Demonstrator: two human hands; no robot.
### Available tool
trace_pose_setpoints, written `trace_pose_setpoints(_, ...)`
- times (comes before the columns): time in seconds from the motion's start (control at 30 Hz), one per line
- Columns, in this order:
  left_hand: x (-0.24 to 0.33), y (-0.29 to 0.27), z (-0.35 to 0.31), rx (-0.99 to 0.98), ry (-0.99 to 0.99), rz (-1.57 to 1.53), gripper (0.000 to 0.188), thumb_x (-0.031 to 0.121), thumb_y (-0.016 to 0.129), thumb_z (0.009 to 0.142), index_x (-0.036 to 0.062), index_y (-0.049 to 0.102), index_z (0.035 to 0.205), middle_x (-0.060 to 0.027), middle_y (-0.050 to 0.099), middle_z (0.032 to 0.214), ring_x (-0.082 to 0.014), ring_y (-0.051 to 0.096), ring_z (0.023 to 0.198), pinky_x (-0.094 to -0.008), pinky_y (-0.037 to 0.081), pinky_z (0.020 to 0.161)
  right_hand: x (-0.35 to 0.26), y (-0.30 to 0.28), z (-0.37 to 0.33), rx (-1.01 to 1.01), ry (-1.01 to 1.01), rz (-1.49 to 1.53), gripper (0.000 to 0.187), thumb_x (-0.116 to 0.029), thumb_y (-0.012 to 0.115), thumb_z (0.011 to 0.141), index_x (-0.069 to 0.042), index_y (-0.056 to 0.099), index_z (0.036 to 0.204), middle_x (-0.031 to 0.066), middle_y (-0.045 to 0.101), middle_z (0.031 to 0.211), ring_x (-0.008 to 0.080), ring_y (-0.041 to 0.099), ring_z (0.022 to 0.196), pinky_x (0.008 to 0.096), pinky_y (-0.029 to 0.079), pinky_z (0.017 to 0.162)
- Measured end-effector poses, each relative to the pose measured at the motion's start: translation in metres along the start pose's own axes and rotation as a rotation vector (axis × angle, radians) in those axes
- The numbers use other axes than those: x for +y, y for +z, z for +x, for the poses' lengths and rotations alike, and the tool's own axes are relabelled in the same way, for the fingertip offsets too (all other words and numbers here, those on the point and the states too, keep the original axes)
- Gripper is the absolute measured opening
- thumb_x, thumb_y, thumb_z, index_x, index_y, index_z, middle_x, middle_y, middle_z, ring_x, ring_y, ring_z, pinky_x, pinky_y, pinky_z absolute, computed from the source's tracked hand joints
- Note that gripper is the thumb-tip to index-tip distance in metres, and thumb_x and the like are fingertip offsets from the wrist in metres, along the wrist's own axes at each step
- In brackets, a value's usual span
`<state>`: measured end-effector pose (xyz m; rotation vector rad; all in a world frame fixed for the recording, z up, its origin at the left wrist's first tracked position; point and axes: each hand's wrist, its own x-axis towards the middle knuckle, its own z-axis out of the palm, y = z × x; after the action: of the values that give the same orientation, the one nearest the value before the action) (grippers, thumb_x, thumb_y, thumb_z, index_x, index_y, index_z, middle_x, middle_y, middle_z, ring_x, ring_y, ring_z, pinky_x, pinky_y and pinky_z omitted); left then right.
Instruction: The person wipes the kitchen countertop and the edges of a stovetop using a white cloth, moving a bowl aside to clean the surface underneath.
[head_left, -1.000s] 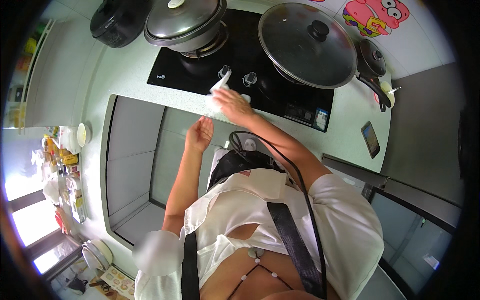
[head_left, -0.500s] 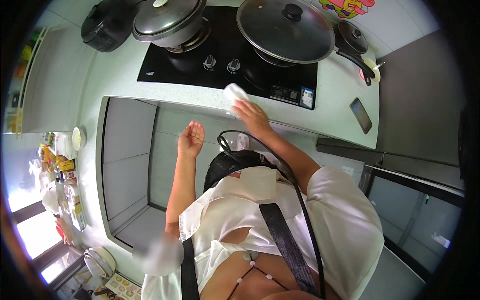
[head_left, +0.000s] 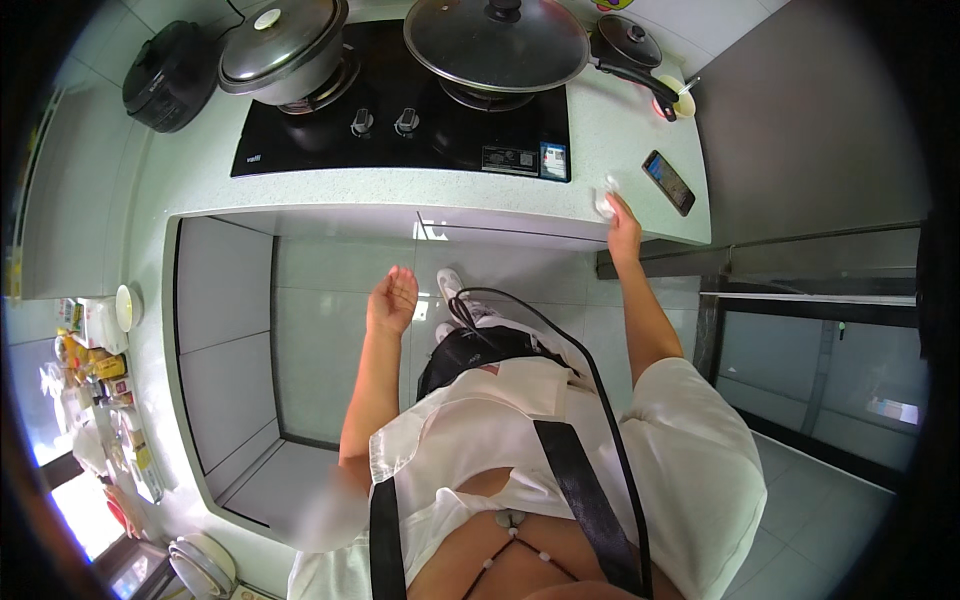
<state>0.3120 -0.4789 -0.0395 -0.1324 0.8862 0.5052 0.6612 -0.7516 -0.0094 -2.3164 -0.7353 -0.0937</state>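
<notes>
My right hand (head_left: 624, 232) reaches to the front edge of the pale counter (head_left: 602, 140), right of the stove. Its fingers are closed on a crumpled white tissue (head_left: 604, 203), which touches the counter top. A smartphone (head_left: 668, 182) lies just to the right of that hand. My left hand (head_left: 393, 300) hangs over the floor in front of the counter, palm up, fingers slightly curled, and nothing is in it. The black gas stove (head_left: 330, 140) spans the counter's middle.
On the stove stand a lidded pot (head_left: 285, 60) and a lidded wok (head_left: 490, 50), its handle pointing right. A black rice cooker (head_left: 170, 80) is at the far left. A small lidded pan (head_left: 627, 40) and a cup (head_left: 684, 103) stand back right. A black cable (head_left: 590, 370) crosses my front.
My right hand has moved right with the tissue, from the stove's front edge to the counter near the phone. My view has shifted; the left hand stays open in front of me.
</notes>
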Motion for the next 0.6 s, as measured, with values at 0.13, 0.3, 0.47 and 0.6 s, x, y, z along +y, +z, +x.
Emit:
trace_pose_setpoints(0.13, -0.018, 0.0, -0.007, 0.033, -0.007, 0.014, 0.018, 0.008, 0.043, 0.09, 0.0004, 0.058, 0.097, -0.0144, 0.064, 0.096, -0.0271, 0.062, 0.093, -0.0386, 0.051, 0.087, -0.052, 0.04, 0.058, 0.028, -0.3, 0.194, 0.046, 0.01, 0.046, 0.08, -0.012, 0.057, 0.118, 0.015, 0.053, 0.126, 0.0301, 0.051, 0.116, 0.0337, 0.042, 0.096)
trace_pose_setpoints(0.3, -0.025, -0.011, -0.018, 0.098, 0.092, 0.003, 0.018, 0.008, 0.043, 0.091, 0.0004, 0.057, 0.098, -0.0133, 0.064, 0.095, -0.0269, 0.062, 0.092, -0.0386, 0.051, 0.086, -0.077, 0.148, 0.103, -0.186, -0.33, 0.231, 0.038, 0.006, 0.05, 0.081, -0.012, 0.058, 0.113, 0.0109, 0.054, 0.125, 0.0304, 0.049, 0.118, 0.0352, 0.041, 0.098)
trace_pose_setpoints(0.47, -0.053, -0.026, -0.016, 0.145, 0.152, -0.075, 0.02, 0.011, 0.041, 0.093, 0.0017, 0.058, 0.099, -0.0121, 0.065, 0.093, -0.0265, 0.062, 0.092, -0.0393, 0.051, 0.086, -0.156, 0.154, 0.058, -0.45, -0.704, 0.106, 0.033, 0.002, 0.051, 0.081, -0.015, 0.062, 0.107, -0.0003, 0.053, 0.127, 0.0186, 0.045, 0.123, 0.0346, 0.035, 0.105)
trace_pose_setpoints(0.6, -0.095, 0.011, -0.002, 0.12, 0.112, -0.064, 0.017, 0.007, 0.043, 0.091, 0.0006, 0.058, 0.097, -0.0125, 0.064, 0.093, -0.0263, 0.062, 0.091, -0.0382, 0.051, 0.085, -0.114, 0.123, 0.035, -0.504, -0.868, 0.096, 0.031, -0.003, 0.054, 0.08, -0.013, 0.062, 0.108, 0.0003, 0.054, 0.125, 0.0195, 0.048, 0.119, 0.0347, 0.037, 0.102)
